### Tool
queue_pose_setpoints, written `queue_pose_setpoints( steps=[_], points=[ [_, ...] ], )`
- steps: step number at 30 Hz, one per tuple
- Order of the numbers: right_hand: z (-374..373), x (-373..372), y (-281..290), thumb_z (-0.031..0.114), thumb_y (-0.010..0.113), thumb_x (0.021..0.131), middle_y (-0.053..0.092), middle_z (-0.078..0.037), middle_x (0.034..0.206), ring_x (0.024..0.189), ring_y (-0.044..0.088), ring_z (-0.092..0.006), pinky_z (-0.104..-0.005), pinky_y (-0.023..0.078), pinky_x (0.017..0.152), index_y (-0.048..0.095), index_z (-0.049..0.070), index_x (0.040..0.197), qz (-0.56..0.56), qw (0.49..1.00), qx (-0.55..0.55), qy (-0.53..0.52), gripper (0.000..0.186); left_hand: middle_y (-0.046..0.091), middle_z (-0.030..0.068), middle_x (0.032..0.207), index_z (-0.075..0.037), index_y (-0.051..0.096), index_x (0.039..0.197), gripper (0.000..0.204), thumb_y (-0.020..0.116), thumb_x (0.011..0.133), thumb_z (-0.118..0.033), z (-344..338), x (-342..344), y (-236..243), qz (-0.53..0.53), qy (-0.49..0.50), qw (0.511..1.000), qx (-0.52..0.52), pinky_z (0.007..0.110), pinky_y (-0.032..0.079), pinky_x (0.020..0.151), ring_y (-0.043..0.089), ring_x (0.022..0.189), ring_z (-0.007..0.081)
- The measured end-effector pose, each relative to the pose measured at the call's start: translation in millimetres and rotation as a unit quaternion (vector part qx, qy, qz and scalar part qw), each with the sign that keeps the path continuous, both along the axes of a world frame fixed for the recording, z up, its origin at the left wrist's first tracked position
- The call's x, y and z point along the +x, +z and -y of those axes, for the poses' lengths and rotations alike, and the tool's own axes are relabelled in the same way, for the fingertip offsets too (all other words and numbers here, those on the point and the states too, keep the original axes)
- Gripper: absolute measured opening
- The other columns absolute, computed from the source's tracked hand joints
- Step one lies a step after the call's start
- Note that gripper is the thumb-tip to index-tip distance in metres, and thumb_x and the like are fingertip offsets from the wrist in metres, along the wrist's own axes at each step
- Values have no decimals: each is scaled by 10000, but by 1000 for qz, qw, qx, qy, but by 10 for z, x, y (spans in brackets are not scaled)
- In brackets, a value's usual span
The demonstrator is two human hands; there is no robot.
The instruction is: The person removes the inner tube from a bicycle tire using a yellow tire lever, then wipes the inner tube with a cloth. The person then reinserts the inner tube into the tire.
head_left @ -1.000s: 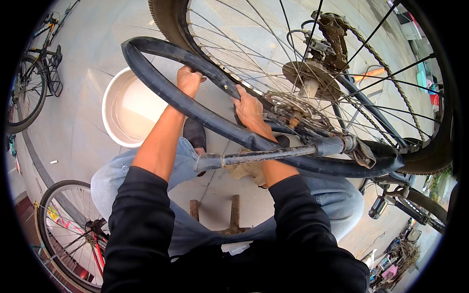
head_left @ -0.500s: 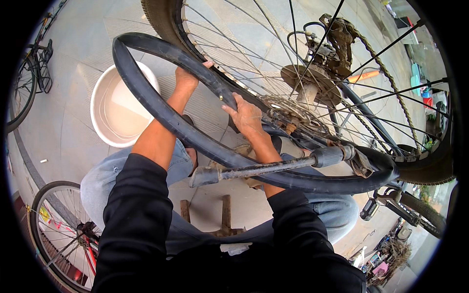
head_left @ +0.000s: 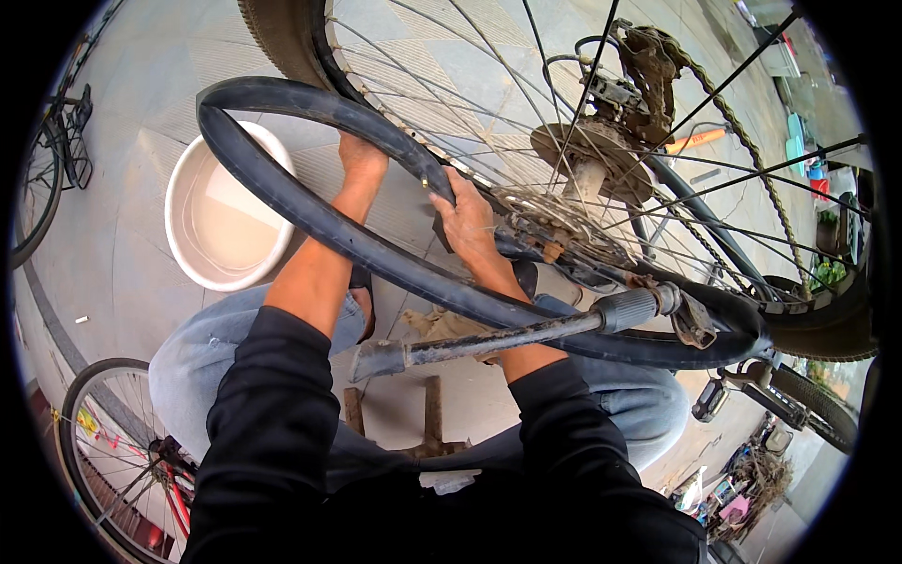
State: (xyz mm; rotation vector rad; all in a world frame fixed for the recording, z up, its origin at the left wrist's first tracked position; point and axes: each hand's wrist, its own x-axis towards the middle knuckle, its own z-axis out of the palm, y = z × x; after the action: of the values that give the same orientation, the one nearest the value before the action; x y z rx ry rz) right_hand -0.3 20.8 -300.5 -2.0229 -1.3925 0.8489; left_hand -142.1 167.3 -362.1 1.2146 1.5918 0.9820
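Note:
A puffed-out black bicycle inner tube (head_left: 324, 226) hangs in a long loop in front of the wheel, crossing over both my forearms. My right hand (head_left: 465, 218) is closed on its upper strand, thumb beside a small brass-coloured valve (head_left: 424, 183). Reaching through the loop, my left hand (head_left: 362, 162) is against the back of the same strand, close to the tyre; its fingers are hidden behind the tube. The bicycle wheel (head_left: 327, 58), with its tyre and spokes, stands just beyond both hands. The tube's right end passes around the frame by the kickstand (head_left: 507, 326).
A white basin (head_left: 178, 221) of cloudy water stands left of my arms. The greasy hub and chain (head_left: 723, 103) are at the right, near an orange-handled tool (head_left: 697, 140). Other bicycles stand at the left, one with a silver-rimmed wheel (head_left: 70, 428). Clutter (head_left: 752, 489) lies lower right.
The tube's upper loop has shifted slightly left and down. My left hand has slipped further behind the tube, its fingertip no longer showing. My right hand keeps its hold beside the valve.

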Motion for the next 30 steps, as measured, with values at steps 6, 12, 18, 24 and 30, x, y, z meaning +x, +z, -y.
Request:
queue_pose_setpoints(
  steps=[6, 12, 18, 24, 30],
  points=[
    [-79, 41, -87, 406, 652, 909, 671, -186, 1147, 1033, 636, -403, -434, 486, 871, 521, 172, 1375, -9, 1000, 6, 2, 537, 640, 82, 1135, 19, 577, 1229, 341, 585, 961, -192, 143, -13, -13, 208, 35, 971, -111, 307, 480, 888, 604, 1036, 200],
    [-163, 109, -262, 437, 598, 938, 697, -186, 940, 915, 658, -415, -483, 506, 776, 636, 131, 1179, 102, 994, -7, -47, 391, 650, 94, 1070, 5, 605, 1132, 230, 578, 918, -76, 232, -17, 68, 216, 25, 954, -207, 333, 525, 846, 634, 953, 198],
    [-339, 156, -320, 451, 607, 926, 669, -233, 727, 707, 661, -431, -486, 509, 604, 707, 20, 879, 220, 975, 36, -6, 445, 635, 144, 1095, 41, 577, 1139, 333, 597, 807, 56, 399, -32, 16, 213, -13, 956, -201, 371, 544, 868, 636, 991, 261],
    [-418, 85, -391, 395, 742, 806, 663, -156, 665, 669, 665, -340, -444, 509, 594, 701, 43, 688, 266, 963, -42, 9, 374, 659, 135, 1047, 73, 599, 1108, 374, 654, 742, 21, 546, -35, -109, 212, -12, 959, -186, 330, 499, 796, 619, 924, 222],
    [-302, 58, -429, 428, 749, 794, 666, -144, 655, 596, 659, -333, -437, 493, 515, 706, 66, 692, 302, 952, -49, -28, 378, 663, 120, 1041, 65, 610, 1090, 349, 655, 749, 7, 643, -23, -124, 188, -40, 962, -194, 334, 511, 791, 625, 923, 226]
  ],
)
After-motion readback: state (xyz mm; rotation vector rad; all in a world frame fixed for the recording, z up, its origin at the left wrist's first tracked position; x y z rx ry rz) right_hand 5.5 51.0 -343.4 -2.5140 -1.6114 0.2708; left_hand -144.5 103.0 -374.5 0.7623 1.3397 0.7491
